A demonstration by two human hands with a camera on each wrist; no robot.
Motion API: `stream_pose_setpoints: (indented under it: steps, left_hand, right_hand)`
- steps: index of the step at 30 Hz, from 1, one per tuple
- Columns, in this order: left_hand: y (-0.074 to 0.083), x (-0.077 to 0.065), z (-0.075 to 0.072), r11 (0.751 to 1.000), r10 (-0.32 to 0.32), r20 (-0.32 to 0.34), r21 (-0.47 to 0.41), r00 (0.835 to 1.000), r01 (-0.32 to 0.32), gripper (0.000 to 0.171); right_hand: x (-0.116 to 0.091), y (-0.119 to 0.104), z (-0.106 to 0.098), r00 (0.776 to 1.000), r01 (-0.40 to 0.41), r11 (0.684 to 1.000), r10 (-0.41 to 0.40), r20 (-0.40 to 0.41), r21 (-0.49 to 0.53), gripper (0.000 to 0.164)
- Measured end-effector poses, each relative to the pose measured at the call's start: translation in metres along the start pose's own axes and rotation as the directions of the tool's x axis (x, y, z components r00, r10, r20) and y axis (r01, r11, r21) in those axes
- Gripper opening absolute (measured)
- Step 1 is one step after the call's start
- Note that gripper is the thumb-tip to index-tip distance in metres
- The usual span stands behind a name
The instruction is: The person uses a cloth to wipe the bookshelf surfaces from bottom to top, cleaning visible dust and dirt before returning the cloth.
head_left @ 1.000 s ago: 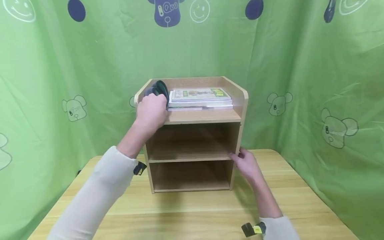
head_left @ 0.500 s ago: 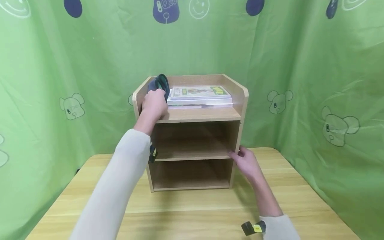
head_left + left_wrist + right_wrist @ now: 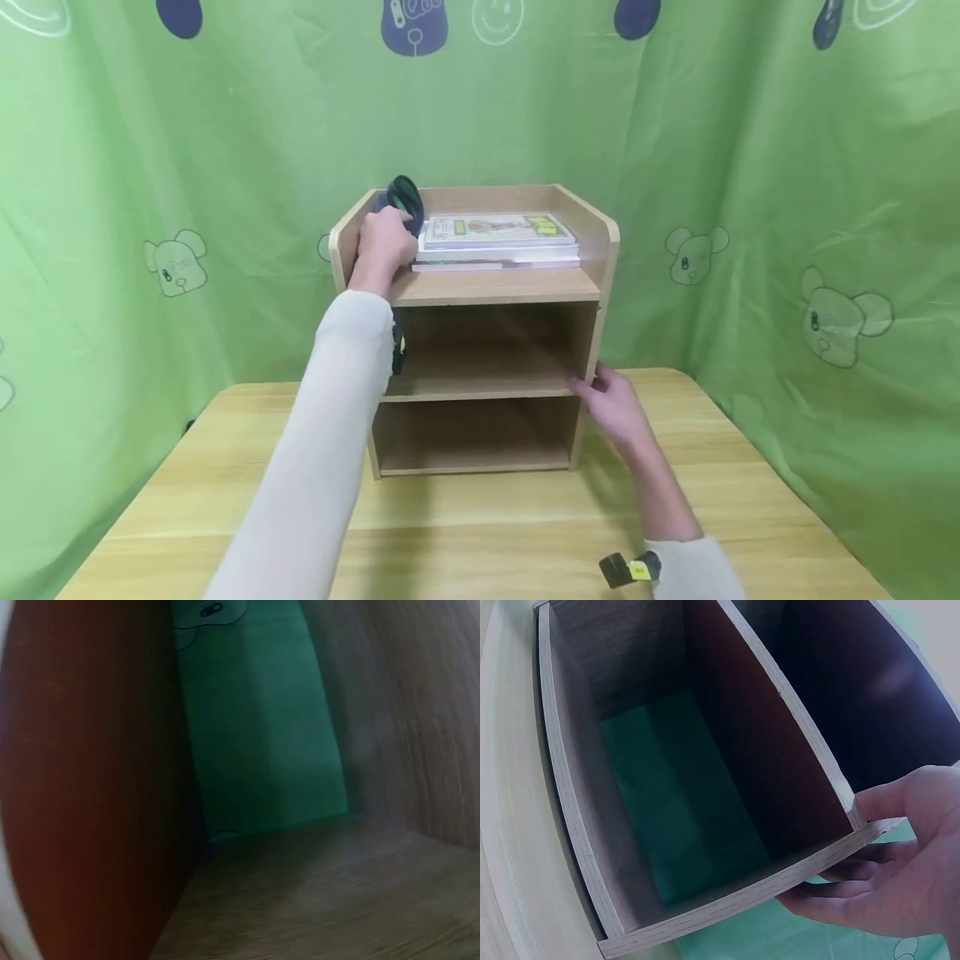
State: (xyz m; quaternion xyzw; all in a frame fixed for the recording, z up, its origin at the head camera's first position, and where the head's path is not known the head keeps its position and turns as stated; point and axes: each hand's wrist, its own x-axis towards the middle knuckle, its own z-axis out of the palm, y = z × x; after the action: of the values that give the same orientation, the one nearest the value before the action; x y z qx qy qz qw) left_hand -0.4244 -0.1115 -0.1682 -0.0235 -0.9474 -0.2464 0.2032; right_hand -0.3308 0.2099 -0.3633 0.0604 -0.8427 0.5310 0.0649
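At the top left of a small wooden shelf unit (image 3: 480,388), my left hand (image 3: 386,242) holds a dark blue item with a rounded rim and green inside (image 3: 407,200); its kind is unclear and my fingers cover its lower part. Right beside it lies a stack of books (image 3: 498,242), the uppermost with a green and yellow cover. My right hand (image 3: 617,410) grips the unit's right side panel at middle-board height. In the right wrist view, the thumb (image 3: 885,801) lies on the front edge at the middle board and the fingers (image 3: 832,896) reach round the outside.
The unit stands on a light wooden table (image 3: 480,533) with rounded back corners. A green patterned curtain (image 3: 480,108) surrounds the table. Raised side and back walls border the top shelf. The left wrist view looks into a compartment with a brown upper board (image 3: 90,780).
My left hand has moved forward, farther over the top shelf, taking the dark item with it toward the back left corner. The right hand keeps its grip on the side panel.
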Motion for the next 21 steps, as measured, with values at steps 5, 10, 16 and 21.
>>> stream_pose_setpoints:
  steps: [5, 10, 16, 21]
  left_hand:
    - [0.005, -0.001, -0.006, 0.995, -0.038, 0.002, 0.09, 0.999, 0.038, 0.006]
    - [0.016, -0.014, -0.014, 0.968, -0.041, 0.016, 0.247, 0.999, 0.036, 0.017]
    - [0.019, -0.043, -0.022, 0.962, 0.006, 0.032, 0.271, 0.999, -0.015, 0.002]
    - [0.022, -0.069, -0.037, 0.957, 0.021, 0.057, 0.288, 0.998, -0.036, 0.008]
  right_hand:
    - [0.001, -0.001, 0.002, 1.0, -0.006, 1.0, 0.006, -0.002, -0.022, 0.062]
    - [0.0, 0.0, 0.002, 1.0, -0.02, 0.999, 0.02, -0.003, -0.034, 0.061]
    - [0.0, 0.001, 0.0, 1.0, -0.024, 0.999, 0.024, -0.003, -0.036, 0.062]
    - [0.001, 0.0, 0.002, 1.0, -0.013, 0.999, 0.013, 0.005, -0.033, 0.063]
